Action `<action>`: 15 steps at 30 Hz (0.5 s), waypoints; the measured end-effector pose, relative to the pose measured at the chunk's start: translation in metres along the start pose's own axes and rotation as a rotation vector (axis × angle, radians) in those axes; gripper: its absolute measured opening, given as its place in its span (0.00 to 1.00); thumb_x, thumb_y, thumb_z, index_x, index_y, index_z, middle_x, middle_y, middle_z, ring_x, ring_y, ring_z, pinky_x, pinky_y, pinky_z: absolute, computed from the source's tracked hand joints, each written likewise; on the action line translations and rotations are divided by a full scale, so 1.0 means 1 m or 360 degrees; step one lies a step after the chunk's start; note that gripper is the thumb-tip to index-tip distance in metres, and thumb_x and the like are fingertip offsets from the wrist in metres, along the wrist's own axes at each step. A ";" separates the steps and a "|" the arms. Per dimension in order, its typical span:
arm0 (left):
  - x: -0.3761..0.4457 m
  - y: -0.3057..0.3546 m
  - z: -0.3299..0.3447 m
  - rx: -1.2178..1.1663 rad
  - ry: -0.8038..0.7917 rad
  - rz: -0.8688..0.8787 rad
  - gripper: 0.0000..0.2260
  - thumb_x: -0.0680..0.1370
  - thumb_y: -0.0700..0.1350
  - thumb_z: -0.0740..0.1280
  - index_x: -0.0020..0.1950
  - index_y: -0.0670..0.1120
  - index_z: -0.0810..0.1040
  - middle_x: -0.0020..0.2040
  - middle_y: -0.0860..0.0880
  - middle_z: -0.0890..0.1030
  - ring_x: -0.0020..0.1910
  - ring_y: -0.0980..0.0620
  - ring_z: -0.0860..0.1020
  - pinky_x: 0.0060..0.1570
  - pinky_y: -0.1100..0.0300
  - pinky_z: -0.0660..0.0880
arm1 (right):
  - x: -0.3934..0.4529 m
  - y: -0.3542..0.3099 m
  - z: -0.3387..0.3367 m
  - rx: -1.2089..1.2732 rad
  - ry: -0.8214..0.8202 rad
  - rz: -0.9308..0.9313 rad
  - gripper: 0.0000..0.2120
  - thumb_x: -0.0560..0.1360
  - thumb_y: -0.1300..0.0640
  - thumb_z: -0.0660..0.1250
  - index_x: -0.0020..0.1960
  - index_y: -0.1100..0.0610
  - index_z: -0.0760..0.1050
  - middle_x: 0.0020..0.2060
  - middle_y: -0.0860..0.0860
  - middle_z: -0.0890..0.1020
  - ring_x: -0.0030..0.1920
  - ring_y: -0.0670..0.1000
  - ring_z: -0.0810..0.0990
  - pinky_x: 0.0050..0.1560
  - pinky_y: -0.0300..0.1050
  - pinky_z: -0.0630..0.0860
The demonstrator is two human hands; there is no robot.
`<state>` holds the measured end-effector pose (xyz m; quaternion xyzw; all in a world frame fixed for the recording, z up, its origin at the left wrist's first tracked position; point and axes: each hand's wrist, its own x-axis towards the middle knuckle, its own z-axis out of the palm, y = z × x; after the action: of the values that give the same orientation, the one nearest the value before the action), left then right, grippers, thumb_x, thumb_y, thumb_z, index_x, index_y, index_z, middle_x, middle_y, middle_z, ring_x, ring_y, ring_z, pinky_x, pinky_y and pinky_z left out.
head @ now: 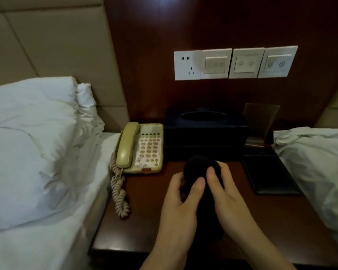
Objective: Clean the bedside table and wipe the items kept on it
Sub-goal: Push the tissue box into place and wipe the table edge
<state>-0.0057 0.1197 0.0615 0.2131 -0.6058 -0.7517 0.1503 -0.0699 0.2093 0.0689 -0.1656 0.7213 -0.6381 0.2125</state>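
Observation:
Both my hands hold a dark bundled cloth above the middle of the wooden bedside table. My left hand curls round its left side, thumb on top. My right hand grips its right side, thumb pressed beside the other. On the table's far left sits a cream corded telephone, its coiled cord trailing toward the front. A black tissue box stands at the back. A flat black folder lies at the right, with a clear card stand behind it.
White bedding borders the table on the left and another white duvet on the right. Wall switches and a socket are set in the dark wood panel above the tissue box.

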 end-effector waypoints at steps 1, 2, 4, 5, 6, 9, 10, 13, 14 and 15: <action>-0.005 -0.003 -0.003 -0.0027 0.0081 -0.0008 0.06 0.81 0.48 0.69 0.58 0.55 0.80 0.48 0.57 0.87 0.47 0.60 0.85 0.42 0.67 0.79 | -0.006 0.001 0.001 0.0050 -0.0032 0.0041 0.10 0.77 0.39 0.59 0.58 0.35 0.72 0.53 0.41 0.80 0.52 0.40 0.81 0.49 0.37 0.77; -0.010 -0.005 -0.007 -0.0072 0.0121 -0.0022 0.05 0.81 0.47 0.69 0.56 0.52 0.80 0.46 0.55 0.87 0.45 0.59 0.86 0.40 0.67 0.79 | -0.011 -0.001 0.004 0.0100 -0.0063 0.0087 0.11 0.77 0.40 0.62 0.58 0.38 0.73 0.51 0.41 0.82 0.49 0.39 0.82 0.45 0.35 0.78; -0.019 -0.009 -0.015 -0.0141 0.0148 -0.0061 0.04 0.80 0.45 0.71 0.54 0.49 0.80 0.44 0.50 0.87 0.43 0.55 0.86 0.38 0.65 0.79 | -0.023 0.000 0.006 0.0180 -0.0137 0.0178 0.15 0.73 0.41 0.68 0.58 0.42 0.74 0.49 0.42 0.83 0.47 0.40 0.83 0.44 0.36 0.79; -0.022 -0.011 -0.019 -0.0137 0.0171 -0.0075 0.05 0.79 0.44 0.72 0.54 0.48 0.79 0.45 0.48 0.86 0.43 0.53 0.86 0.37 0.64 0.79 | -0.027 0.003 0.006 0.0200 -0.0146 0.0204 0.18 0.70 0.41 0.70 0.58 0.44 0.75 0.48 0.42 0.84 0.47 0.41 0.84 0.45 0.38 0.80; -0.023 -0.014 -0.024 -0.0123 0.0203 -0.0097 0.08 0.77 0.43 0.73 0.54 0.48 0.79 0.46 0.46 0.86 0.42 0.52 0.86 0.37 0.64 0.79 | -0.031 0.007 0.005 0.0203 -0.0140 0.0217 0.20 0.68 0.41 0.71 0.58 0.45 0.76 0.49 0.43 0.84 0.47 0.42 0.84 0.46 0.40 0.80; -0.027 -0.017 -0.036 -0.0220 0.0119 -0.0214 0.18 0.71 0.42 0.78 0.59 0.47 0.79 0.49 0.45 0.87 0.47 0.48 0.87 0.40 0.60 0.81 | -0.041 0.018 0.006 0.0296 -0.0159 0.0321 0.25 0.63 0.41 0.71 0.59 0.46 0.76 0.52 0.46 0.84 0.48 0.44 0.85 0.48 0.43 0.81; -0.029 -0.018 -0.039 -0.0267 0.0060 -0.0256 0.21 0.69 0.43 0.78 0.61 0.47 0.80 0.51 0.45 0.87 0.49 0.47 0.87 0.43 0.57 0.82 | -0.043 0.021 0.007 0.0371 -0.0176 0.0370 0.27 0.62 0.41 0.73 0.59 0.46 0.77 0.52 0.47 0.84 0.48 0.45 0.85 0.50 0.45 0.81; -0.034 -0.016 -0.036 -0.0289 -0.0115 -0.0268 0.18 0.70 0.49 0.76 0.60 0.50 0.84 0.53 0.47 0.87 0.52 0.48 0.87 0.48 0.57 0.82 | -0.051 0.029 0.006 0.0519 -0.0262 0.0372 0.29 0.61 0.40 0.73 0.61 0.43 0.76 0.51 0.44 0.85 0.51 0.46 0.85 0.52 0.47 0.80; -0.034 -0.016 -0.033 -0.0264 -0.0144 -0.0250 0.14 0.73 0.51 0.74 0.58 0.52 0.85 0.53 0.48 0.88 0.52 0.49 0.87 0.48 0.58 0.82 | -0.055 0.029 0.006 0.0538 -0.0299 0.0368 0.27 0.62 0.41 0.73 0.61 0.41 0.76 0.50 0.43 0.85 0.51 0.46 0.85 0.52 0.46 0.80; -0.033 -0.017 -0.031 -0.0224 -0.0155 -0.0222 0.11 0.75 0.51 0.72 0.56 0.53 0.85 0.53 0.48 0.88 0.53 0.49 0.86 0.49 0.57 0.82 | -0.059 0.029 0.004 0.0545 -0.0322 0.0378 0.25 0.65 0.42 0.73 0.61 0.40 0.75 0.50 0.42 0.85 0.51 0.46 0.85 0.52 0.46 0.81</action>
<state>0.0393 0.1130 0.0445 0.2069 -0.5418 -0.8105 0.0826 -0.0167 0.2398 0.0458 -0.1043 0.5918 -0.7019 0.3824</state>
